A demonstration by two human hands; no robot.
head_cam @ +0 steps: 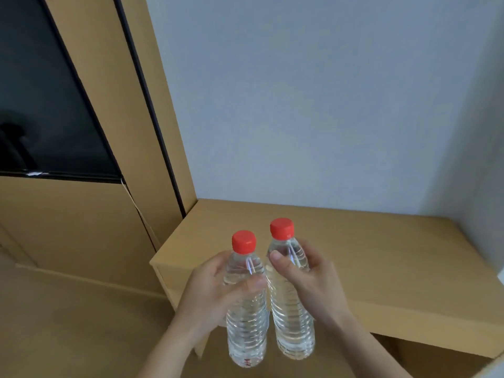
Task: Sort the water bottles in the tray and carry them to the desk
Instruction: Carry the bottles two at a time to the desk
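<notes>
While both are held upright in the air, the left bottle (246, 331) sits in the left hand (210, 290), fingers curled round its upper body, and the right hand (308, 279) grips the right bottle (293, 328) just under its shoulder. Each has a red cap (243, 242). They hang side by side by the front left corner of the desk (381, 263), not resting on it; whether their sides touch is hard to tell. A grey wall (327, 105) backs the desk.
</notes>
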